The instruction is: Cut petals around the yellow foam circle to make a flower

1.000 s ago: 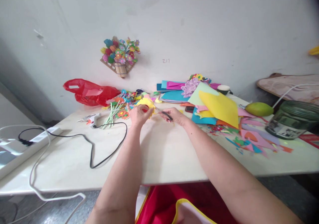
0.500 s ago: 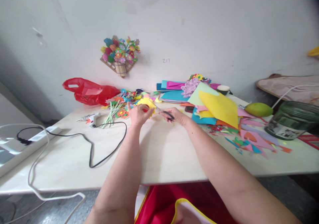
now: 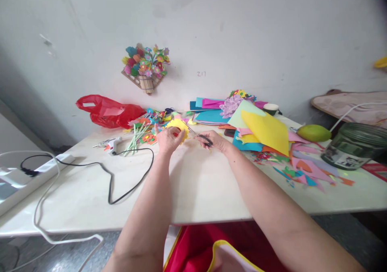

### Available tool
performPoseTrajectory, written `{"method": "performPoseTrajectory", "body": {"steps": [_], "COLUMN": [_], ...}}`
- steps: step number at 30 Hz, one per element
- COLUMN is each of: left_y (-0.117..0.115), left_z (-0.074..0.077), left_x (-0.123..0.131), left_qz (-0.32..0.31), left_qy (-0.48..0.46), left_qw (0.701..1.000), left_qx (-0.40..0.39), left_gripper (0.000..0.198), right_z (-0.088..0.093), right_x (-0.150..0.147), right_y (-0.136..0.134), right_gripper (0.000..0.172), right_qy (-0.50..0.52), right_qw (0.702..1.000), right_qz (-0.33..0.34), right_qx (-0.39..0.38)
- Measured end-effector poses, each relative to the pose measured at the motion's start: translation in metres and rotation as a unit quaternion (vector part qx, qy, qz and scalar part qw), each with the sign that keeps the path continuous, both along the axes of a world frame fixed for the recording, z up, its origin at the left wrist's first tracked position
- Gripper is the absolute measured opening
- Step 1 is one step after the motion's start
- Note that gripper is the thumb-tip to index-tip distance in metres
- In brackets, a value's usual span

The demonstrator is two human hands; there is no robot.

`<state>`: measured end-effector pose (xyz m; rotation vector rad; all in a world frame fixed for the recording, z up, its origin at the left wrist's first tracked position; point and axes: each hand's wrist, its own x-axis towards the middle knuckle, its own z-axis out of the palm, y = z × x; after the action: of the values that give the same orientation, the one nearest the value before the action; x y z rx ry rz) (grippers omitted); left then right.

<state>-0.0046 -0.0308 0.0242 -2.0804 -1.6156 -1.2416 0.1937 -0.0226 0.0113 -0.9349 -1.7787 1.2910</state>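
Note:
My left hand [image 3: 168, 140] pinches a yellow scalloped flower cutout [image 3: 179, 123] above the table, with a bit of red showing under the fingers. My right hand [image 3: 213, 140] is closed round the black handles of a pair of scissors [image 3: 207, 142]. The scissor blades point up and left, beside the right edge of the yellow cutout; whether they touch it I cannot tell. Behind my left hand lie pale green strips [image 3: 135, 138] and an orange flower cutout [image 3: 148, 138].
On the left are a glue gun [image 3: 112, 145] with a looping black cord, a power strip [image 3: 57, 165] and a red plastic bag [image 3: 110, 113]. On the right lie coloured sheets [image 3: 267, 133], scraps [image 3: 311, 169], a green mango [image 3: 314, 133] and a glass jar [image 3: 352, 147].
The scissor blades have drawn slightly away from over the yellow cutout, down and to the right. Both hands stay in nearly the same place with their holds.

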Motion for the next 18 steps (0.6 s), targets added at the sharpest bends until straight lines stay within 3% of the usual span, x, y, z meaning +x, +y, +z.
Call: {"method": "performPoseTrajectory", "body": {"steps": [18], "left_y": [-0.0006], "left_z": [-0.0031], "left_x": [0.0018], "left_qz": [0.006], "left_qy": [0.038], "left_qw": [0.998], "left_qx": [0.058], "left_gripper": [0.030], "right_z": [-0.0026], "right_x": [-0.0037], "right_y": [0.0006], "right_gripper": [0.037], "right_qy": [0.006], "right_qw": [1.000], "right_qz": [-0.002], "right_qx": [0.023]}}
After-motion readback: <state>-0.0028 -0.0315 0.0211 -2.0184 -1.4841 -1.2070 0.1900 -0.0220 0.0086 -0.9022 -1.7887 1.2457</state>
